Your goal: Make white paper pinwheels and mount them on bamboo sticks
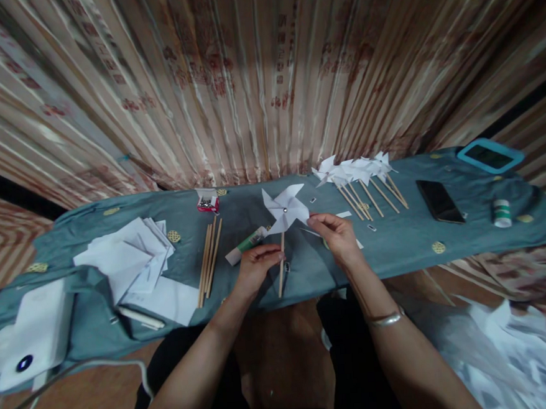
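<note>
A white paper pinwheel (284,208) on a wooden stick stands upright over the middle of the table, with a round metal pin at its centre. My left hand (257,265) is closed round the stick just below the blades. My right hand (335,232) pinches the tip of the right-hand blade between thumb and fingers. Behind my left hand lies a green and white tube (246,245), partly covered by it. Several loose wooden sticks (210,259) lie to the left, below a small red box of pins (208,201).
Several pinwheels on sticks (355,172) lie at the back right. Beyond them are a black phone (440,201), a small white and green roll (502,213) and a blue-framed tablet (491,155). White paper sheets (127,255) and a white device (39,333) occupy the left.
</note>
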### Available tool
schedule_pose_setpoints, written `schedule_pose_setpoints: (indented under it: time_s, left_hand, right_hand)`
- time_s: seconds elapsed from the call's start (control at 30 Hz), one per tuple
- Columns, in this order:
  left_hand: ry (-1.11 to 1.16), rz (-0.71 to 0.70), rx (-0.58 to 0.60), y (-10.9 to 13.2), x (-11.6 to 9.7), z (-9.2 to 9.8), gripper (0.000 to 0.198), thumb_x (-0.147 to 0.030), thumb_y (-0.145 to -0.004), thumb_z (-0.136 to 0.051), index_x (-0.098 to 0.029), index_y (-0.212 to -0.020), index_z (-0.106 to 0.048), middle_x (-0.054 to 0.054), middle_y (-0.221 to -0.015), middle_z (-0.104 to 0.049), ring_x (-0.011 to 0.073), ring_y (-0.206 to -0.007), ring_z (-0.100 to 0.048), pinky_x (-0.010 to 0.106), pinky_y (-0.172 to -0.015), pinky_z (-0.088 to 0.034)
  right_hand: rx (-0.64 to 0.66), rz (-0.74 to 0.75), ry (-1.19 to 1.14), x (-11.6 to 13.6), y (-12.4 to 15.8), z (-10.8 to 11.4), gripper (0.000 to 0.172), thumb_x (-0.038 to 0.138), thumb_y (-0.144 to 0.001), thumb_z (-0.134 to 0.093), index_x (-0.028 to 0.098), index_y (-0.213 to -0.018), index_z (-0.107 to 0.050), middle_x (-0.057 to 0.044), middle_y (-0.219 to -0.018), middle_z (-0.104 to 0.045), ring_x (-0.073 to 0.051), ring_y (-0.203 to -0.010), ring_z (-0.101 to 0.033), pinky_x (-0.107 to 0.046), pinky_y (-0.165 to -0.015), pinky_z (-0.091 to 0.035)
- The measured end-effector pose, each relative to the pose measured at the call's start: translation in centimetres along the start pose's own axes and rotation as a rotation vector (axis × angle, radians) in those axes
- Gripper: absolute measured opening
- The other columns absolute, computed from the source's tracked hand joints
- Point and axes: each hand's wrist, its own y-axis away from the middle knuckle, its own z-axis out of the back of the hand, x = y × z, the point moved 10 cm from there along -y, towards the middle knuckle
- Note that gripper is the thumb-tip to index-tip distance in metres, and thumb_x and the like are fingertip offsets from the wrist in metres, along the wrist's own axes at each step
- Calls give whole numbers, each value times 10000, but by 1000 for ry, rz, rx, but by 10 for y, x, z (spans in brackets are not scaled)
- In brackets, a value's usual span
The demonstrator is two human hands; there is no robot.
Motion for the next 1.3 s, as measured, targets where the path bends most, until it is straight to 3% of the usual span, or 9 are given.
schedule_pose_setpoints:
  time_s: [0.4, 0.6, 0.73, 0.97, 1.3]
  left_hand:
    - [-1, -33, -15, -4, -3, 2, 262, -290, -526, -885, -177, -746, -795, 28, -718, -763, 171, -673, -695, 299, -730, -575]
    - [-16, -36, -17, -6, -2, 4, 300, -312, -518, -903, -169, -757, -790, 33, -725, -761, 196, -694, -712, 331, -756, -587]
    - [-7, -34, -18, -4, -5, 5, 300, -305, -512, -903, -166, -751, -786, 22, -703, -752, 194, -694, -714, 332, -771, -586]
    - [-75, 7, 76, 2, -1, -6, 291, -320, -524, -892, -164, -745, -783, 32, -701, -753, 189, -681, -705, 325, -762, -576]
    - [-111, 69, 200, 10, 2, -23, 275, -331, -529, -877, -155, -720, -787, 44, -648, -743, 171, -611, -680, 277, -665, -543]
  right_hand:
    - [130, -130, -69, -11, 18, -32, 261, 418, -476, -899, 238, -563, -730, 20, -632, -673, -135, -643, -528, -289, -661, -424]
    - [135, -132, -46, -11, 17, -32, 306, 451, -465, -904, 228, -558, -716, 21, -618, -648, -130, -629, -504, -282, -627, -400]
    - [79, -104, -31, -7, 13, -22, 338, 485, -450, -907, 235, -563, -710, 22, -645, -670, -132, -633, -535, -284, -646, -434]
    - [151, -137, -214, -1, 14, -29, 357, 526, -535, -886, 250, -713, -748, 0, -740, -760, -190, -744, -686, -305, -748, -538]
    - [127, -215, -362, -4, 11, -27, 308, 374, -489, -929, 233, -698, -750, 6, -729, -780, -174, -703, -717, -291, -719, -560]
